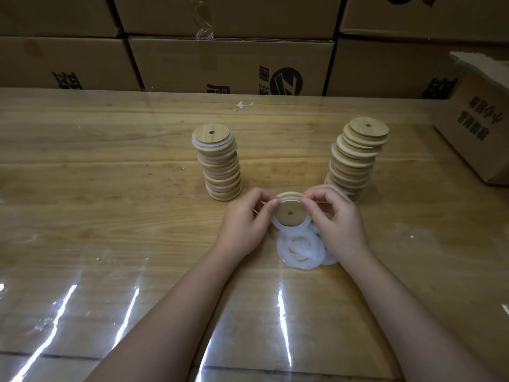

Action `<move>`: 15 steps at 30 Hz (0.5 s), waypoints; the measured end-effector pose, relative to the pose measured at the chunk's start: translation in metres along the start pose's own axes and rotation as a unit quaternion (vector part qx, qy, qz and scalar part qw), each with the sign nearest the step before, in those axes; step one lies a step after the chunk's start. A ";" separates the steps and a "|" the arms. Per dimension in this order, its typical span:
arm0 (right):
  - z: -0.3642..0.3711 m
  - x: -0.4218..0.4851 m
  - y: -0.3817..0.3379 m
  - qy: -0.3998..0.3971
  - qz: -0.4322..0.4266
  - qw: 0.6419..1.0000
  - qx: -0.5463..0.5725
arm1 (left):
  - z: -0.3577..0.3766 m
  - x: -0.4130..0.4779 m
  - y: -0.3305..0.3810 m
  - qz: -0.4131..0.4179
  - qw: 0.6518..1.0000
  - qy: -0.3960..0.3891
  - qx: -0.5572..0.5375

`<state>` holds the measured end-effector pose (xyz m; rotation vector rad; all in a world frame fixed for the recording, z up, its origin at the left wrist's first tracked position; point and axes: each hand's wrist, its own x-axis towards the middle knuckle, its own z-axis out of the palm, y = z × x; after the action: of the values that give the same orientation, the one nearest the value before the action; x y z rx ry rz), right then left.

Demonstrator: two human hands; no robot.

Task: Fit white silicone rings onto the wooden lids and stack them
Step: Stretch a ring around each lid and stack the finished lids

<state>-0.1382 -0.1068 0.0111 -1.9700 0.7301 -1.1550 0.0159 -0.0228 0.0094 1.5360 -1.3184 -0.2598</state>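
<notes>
Seating one ring on one lid; entries run from the near edge outward.

- Bench (110, 188): wood grain under a clear glossy sheet, with glare streaks nearest the person.
- Loose rings (301, 250): white silicone, a small overlapping heap lying flat just below the hands.
- Left hand (242, 221): thumb and forefinger pinch the held lid's upper left rim.
- Right hand (338, 221): the same pinch at the upper right rim, other fingers curled.
- Lid (290, 212): round wood with a small centre hole, tilted toward the camera above the heap, between the two stacks.
- Ring in work (277, 224): hangs loose round the lid's lower edge and appears not yet seated there.
- Handling note: pin the top under both pinches and walk the fingertips down both sides together so the silicone stretches evenly. Check for twist before letting go. Pulling one side alone would likely pop the other out.
- Finished stack (220, 164): far left, white showing between the lids, slightly uneven. Place the next lid centred.
- Unfitted stack (355, 158): far right, bare lids, staggered and leaning. Draw from the top only.
- Cartons (231, 64): brown, printed, walled behind the bench.
</notes>
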 end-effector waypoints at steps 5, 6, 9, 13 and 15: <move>-0.003 0.001 0.002 -0.002 -0.001 1.000 -0.013 | 0.001 0.001 0.000 -0.012 1.000 0.008 -0.001; -0.004 0.002 0.002 -0.003 0.000 1.000 -0.015 | 0.001 0.002 0.000 -0.013 1.000 0.010 0.000; -0.005 0.002 0.001 -0.010 0.008 1.000 -0.005 | 0.001 0.002 0.000 -0.012 1.000 0.010 0.003; -0.005 0.001 0.001 -0.013 0.026 1.000 0.010 | 0.000 0.001 -0.002 -0.007 1.000 -0.005 0.001; -0.005 0.001 0.001 -0.012 0.039 0.999 0.014 | 0.000 0.001 -0.002 -0.010 1.000 -0.005 0.000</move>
<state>-0.1422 -0.1096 0.0119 -1.9122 0.7670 -1.0883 0.0177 -0.0243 0.0078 1.5508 -1.3122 -0.2803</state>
